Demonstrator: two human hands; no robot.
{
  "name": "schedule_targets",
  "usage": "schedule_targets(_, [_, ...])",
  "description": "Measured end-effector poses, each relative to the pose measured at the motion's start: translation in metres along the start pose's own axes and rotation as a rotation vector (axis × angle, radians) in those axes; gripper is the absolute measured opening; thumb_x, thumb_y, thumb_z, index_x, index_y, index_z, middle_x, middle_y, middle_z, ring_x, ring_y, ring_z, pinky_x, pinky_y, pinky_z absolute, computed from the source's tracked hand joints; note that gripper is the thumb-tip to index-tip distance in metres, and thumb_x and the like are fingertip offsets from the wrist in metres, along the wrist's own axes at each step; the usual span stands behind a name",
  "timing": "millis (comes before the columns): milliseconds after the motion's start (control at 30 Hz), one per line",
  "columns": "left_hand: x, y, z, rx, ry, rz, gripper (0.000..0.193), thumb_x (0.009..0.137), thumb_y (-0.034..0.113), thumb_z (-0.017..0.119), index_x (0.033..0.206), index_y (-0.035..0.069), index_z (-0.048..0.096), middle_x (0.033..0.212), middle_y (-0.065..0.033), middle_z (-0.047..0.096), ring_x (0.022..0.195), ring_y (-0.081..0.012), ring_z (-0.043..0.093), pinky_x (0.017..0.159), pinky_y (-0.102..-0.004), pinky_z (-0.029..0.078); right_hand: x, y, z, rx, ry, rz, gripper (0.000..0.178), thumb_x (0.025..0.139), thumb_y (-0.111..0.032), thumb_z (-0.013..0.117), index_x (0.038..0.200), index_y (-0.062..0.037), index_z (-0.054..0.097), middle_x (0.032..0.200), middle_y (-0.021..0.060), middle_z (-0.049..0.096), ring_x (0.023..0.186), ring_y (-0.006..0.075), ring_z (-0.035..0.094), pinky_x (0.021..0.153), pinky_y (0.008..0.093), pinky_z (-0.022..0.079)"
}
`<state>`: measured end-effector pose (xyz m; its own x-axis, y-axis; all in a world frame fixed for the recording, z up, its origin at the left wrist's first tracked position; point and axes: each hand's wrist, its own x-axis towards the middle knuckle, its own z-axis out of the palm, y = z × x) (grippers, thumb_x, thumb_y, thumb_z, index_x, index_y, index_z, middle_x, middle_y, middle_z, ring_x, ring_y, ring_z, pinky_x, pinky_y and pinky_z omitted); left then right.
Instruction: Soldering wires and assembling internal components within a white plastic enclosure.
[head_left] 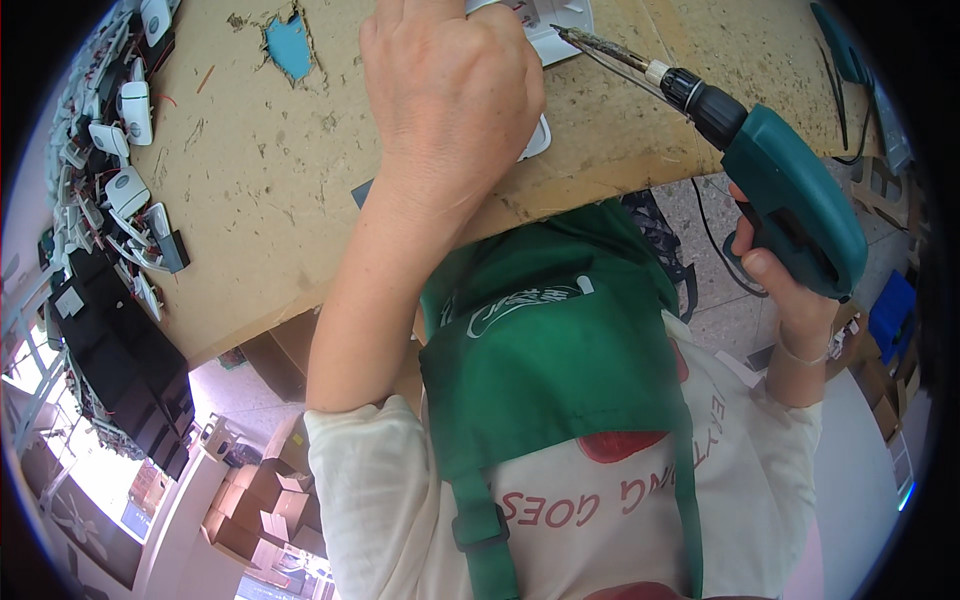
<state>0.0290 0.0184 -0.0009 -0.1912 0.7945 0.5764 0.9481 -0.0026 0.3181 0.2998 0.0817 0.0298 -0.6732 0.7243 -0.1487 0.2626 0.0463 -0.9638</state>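
My right hand (790,285) grips the handle of a dark green soldering gun (800,200), with a finger at its trigger. Its long metal tip points up and left, close to a white plastic casing (568,18) at the top edge. My left hand (455,90) is curled closed over the worktable, knuckles up, beside that casing. Its fingertips are hidden, so what it pinches does not show. A rounded white plastic edge (541,140) sticks out under the hand, next to the wrist.
Worn brown cardboard covers the table (250,200), with a torn hole (289,47) showing blue. Several small white devices (128,190) with wires crowd the left edge, near stacked black panels (120,340). Dark tweezers (838,100) lie far right. A black cable (712,235) hangs below the table.
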Motion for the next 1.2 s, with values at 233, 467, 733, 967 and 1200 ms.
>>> schedule_targets(233, [0.000, -0.002, 0.002, -0.026, 0.006, -0.027, 0.003, 0.066, -0.004, 0.063, 0.068, -0.004, 0.061, 0.090, -0.0166, 0.057, 0.082, -0.0335, 0.056, 0.071, -0.0393, 0.045, -0.004, 0.006, -0.002, 0.045, 0.018, 0.077, 0.053, 0.074, -0.009, 0.075, 0.121, 0.0026, 0.054, 0.099, 0.0132, 0.062, 0.075, 0.0146, 0.058, 0.068, 0.0266, 0.048])
schedule_targets(467, [0.000, -0.001, 0.002, -0.047, -0.004, -0.097, 0.005, 0.068, -0.002, 0.062, 0.072, -0.005, 0.063, 0.090, -0.0158, 0.057, 0.083, -0.0333, 0.056, 0.073, -0.0389, 0.045, -0.005, 0.008, -0.002, 0.048, 0.035, 0.081, 0.066, 0.072, -0.016, 0.077, 0.129, 0.0031, 0.048, 0.112, 0.0201, 0.062, 0.072, 0.0163, 0.059, 0.064, 0.0271, 0.049])
schedule_targets(733, [0.000, -0.002, 0.000, -0.093, -0.014, -0.107, 0.004, 0.068, -0.001, 0.063, 0.070, -0.005, 0.062, 0.089, -0.0166, 0.057, 0.082, -0.0334, 0.056, 0.072, -0.0396, 0.045, -0.006, 0.012, 0.002, 0.184, 0.042, -0.007, 0.051, 0.074, -0.005, 0.073, 0.120, 0.0059, 0.055, 0.108, 0.0183, 0.063, 0.075, 0.0149, 0.059, 0.068, 0.0274, 0.050])
schedule_targets(967, [0.003, -0.001, -0.002, -0.054, -0.017, -0.100, 0.006, 0.069, 0.000, 0.064, 0.073, -0.005, 0.063, 0.089, -0.0165, 0.057, 0.083, -0.0333, 0.056, 0.073, -0.0394, 0.044, -0.004, 0.019, 0.003, 0.285, 0.096, -0.101, 0.064, 0.074, -0.017, 0.075, 0.126, 0.0070, 0.047, 0.112, 0.0220, 0.060, 0.071, 0.0177, 0.060, 0.064, 0.0283, 0.051])
schedule_targets(1200, [-0.011, 0.024, -0.020, -0.055, 0.021, -0.024, 0.017, 0.071, 0.010, 0.070, 0.086, 0.002, 0.067, 0.104, -0.0149, 0.058, 0.089, -0.0309, 0.055, 0.076, -0.0394, 0.042, 0.003, 0.013, 0.011, 0.498, 0.155, -0.213, 0.071, 0.077, -0.024, 0.075, 0.132, 0.0067, 0.040, 0.119, 0.0218, 0.057, 0.084, 0.0210, 0.063, 0.071, 0.0294, 0.053])
